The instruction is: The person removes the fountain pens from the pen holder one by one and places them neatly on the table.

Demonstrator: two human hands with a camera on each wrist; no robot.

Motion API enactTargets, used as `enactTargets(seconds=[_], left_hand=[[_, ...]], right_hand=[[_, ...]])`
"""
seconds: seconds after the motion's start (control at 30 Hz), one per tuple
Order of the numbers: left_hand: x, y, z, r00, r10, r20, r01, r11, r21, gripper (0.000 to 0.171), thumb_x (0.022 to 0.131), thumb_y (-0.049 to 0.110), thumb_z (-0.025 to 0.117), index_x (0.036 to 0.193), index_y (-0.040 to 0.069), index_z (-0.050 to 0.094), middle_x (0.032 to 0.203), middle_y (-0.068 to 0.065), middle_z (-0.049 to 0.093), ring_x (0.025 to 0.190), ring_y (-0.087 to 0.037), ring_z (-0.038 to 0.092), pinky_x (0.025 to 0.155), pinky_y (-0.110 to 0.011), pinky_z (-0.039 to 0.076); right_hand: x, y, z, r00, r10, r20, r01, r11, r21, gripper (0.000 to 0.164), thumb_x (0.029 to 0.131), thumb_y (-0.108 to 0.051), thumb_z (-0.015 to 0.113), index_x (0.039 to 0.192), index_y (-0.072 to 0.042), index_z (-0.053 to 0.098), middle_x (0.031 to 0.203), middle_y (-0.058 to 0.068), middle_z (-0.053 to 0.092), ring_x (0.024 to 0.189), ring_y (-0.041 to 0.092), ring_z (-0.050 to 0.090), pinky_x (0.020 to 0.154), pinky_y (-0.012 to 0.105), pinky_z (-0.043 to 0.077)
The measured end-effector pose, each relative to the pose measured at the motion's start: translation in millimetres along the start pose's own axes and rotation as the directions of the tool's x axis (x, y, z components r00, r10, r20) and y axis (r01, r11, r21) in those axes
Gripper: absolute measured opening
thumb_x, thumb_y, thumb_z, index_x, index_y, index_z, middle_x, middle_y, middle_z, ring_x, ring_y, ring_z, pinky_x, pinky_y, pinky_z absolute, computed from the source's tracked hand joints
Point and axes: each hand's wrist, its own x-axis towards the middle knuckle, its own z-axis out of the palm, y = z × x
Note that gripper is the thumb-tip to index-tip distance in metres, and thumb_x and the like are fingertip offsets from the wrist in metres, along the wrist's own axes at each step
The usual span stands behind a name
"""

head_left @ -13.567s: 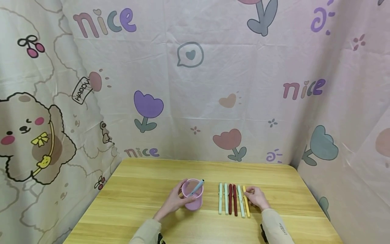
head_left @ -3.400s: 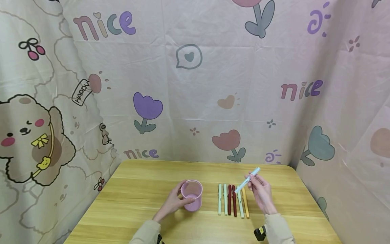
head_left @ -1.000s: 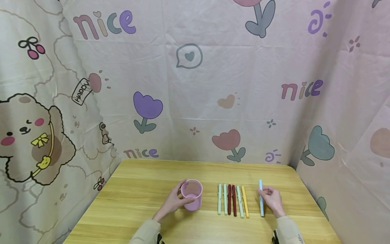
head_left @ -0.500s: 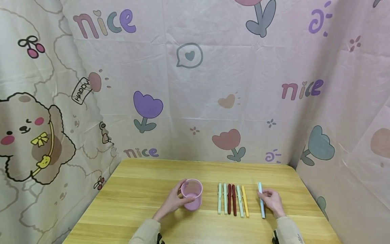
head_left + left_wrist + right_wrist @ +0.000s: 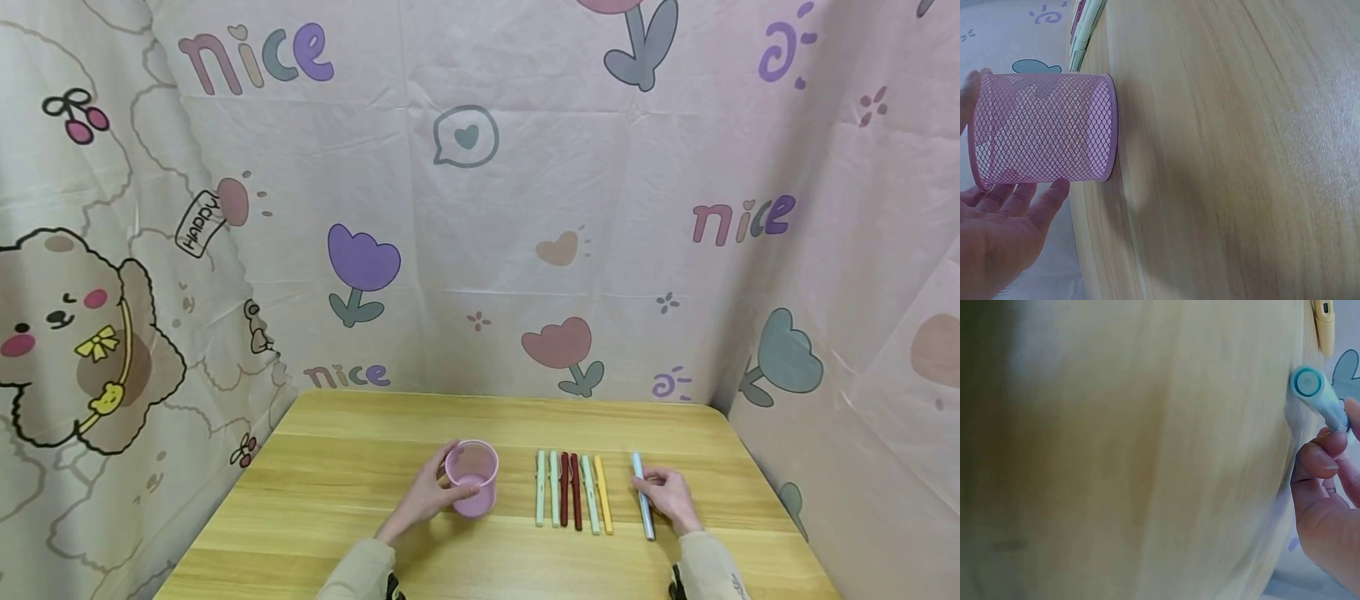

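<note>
A pink mesh pen holder [image 5: 480, 503] stands upright on the table with no pens in it. My left hand [image 5: 426, 498] grips it, thumb across the near side and fingers behind; the left wrist view shows those fingers along the mesh wall [image 5: 1047, 128]. Further right, my right hand [image 5: 670, 493] pinches a light blue pen [image 5: 647, 521] between thumb and fingers. The pen lies close over the tabletop, slightly slanted, its far end pointing to the back. Seen from the right wrist, the round pen end [image 5: 1308, 382] faces the camera.
Between the hands lies a row of pens: pale green ones [image 5: 540, 492], two dark red ones [image 5: 565, 492] and a yellow one [image 5: 604, 500] at the right end. A printed cloth [image 5: 465, 250] hangs behind the wooden table [image 5: 360, 425].
The blue pen stood in the holder at first, then was held above the row; now it is down right of the row, turned slightly askew in the last second. My left hand stays put.
</note>
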Motion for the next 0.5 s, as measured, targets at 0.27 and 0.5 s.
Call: enactTargets(seconds=[0.27,0.5], left_hand=[[0.0,0.0,1.1,1.0,-0.005,-0.007,0.005,1.0,0.004,0.091,0.082,0.014,0.084,0.154,-0.005,0.03,0.154,-0.035,0.036,0.139,-0.056,0.041,0.107,-0.056,0.052],[0.0,-0.6,1.5,1.0,-0.002,-0.007,0.002,1.0,0.008,0.092,0.082,0.013,0.083,0.154,-0.005,0.029,0.155,-0.035,0.035,0.139,-0.055,0.041,0.108,-0.056,0.051]], right_hand=[[0.9,2.5,-0.6,1.0,-0.008,0.005,0.009,0.999,-0.048,0.025,0.088,-0.01,0.074,0.101,0.011,0.068,0.075,-0.001,0.064,0.065,0.009,0.052,0.053,0.019,0.045],[0.9,2.7,-0.1,0.999,-0.034,0.009,0.035,0.995,-0.091,0.025,0.087,-0.01,0.073,0.1,0.011,0.068,0.078,0.003,0.068,0.067,0.011,0.056,0.054,0.019,0.047]])
